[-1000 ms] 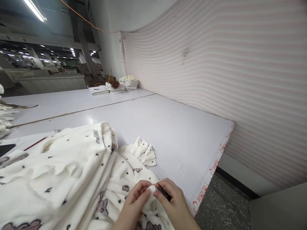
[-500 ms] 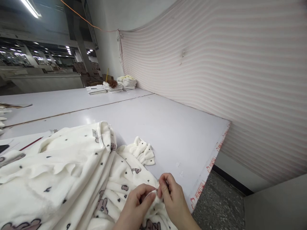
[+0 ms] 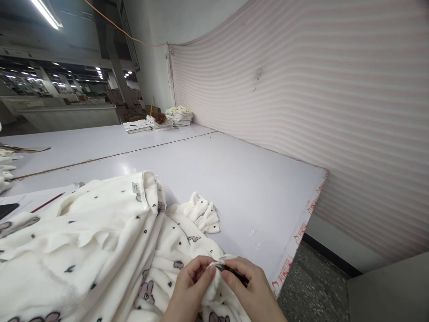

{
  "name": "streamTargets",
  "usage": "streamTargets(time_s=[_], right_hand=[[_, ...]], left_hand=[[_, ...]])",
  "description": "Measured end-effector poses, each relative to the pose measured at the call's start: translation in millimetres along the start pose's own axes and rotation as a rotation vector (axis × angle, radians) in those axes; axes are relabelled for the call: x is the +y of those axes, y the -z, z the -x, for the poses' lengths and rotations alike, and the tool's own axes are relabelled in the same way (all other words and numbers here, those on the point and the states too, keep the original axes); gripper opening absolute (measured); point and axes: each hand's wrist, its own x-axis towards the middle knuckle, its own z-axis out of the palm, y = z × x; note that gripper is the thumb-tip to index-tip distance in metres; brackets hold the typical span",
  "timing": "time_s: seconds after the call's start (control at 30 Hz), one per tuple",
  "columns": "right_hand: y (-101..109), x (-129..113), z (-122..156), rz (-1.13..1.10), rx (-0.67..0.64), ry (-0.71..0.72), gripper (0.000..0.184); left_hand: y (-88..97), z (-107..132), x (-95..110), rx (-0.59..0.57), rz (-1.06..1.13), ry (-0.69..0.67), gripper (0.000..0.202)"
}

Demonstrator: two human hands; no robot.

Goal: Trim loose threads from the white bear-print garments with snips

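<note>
My left hand (image 3: 192, 284) is closed, pinching an edge of the white fleece garment (image 3: 179, 250) between thumb and fingertips. Fingers curled, my right hand (image 3: 250, 284) grips black thread snips (image 3: 236, 273). Their grey tip meets the cloth at the left fingertips, and the fingers hide part of the handle. Dark marks and brownish-pink animal figures are printed on the fleece. Beyond my hands, the garment's ruffled cuff (image 3: 204, 213) rests on the table. More of the same printed fleece (image 3: 97, 223) lies heaped on the left, with a small label at its neckline.
The pale table (image 3: 254, 179) ends at a taped right edge, with floor below. Stacked white pieces (image 3: 181, 117) sit at the far end. A striped cloth (image 3: 301, 89) hangs along the right. At left are a red pencil (image 3: 48, 202) and a dark flat object (image 3: 7, 209).
My right hand has turned, bringing the black snips into view, their tip at the cloth. My left hand still pinches the fleece. The view has shifted slightly.
</note>
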Motion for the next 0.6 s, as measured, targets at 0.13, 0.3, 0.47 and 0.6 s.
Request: streamTargets(time_s=[0.13,0.3,0.47,0.6], right_hand=[[4,-6,-4,0.017,-0.053,-0.002,0.015],[1,4,0,-0.030,-0.012,0.006,0.013],[0,31,-32,-0.042,0.051,-0.079,0.030],[-8,52,-111,0.093,0.205,-0.084,0.031]], left_hand=[[-0.5,-1,-2,0.002,-0.004,-0.016,0.036],[3.0,-3,-11,-0.023,-0.106,-0.002,0.040],[-1.3,4,2,-0.046,-0.538,-0.316,0.023],[-12.3,-1,26,-0.234,-0.853,-0.364,0.013]])
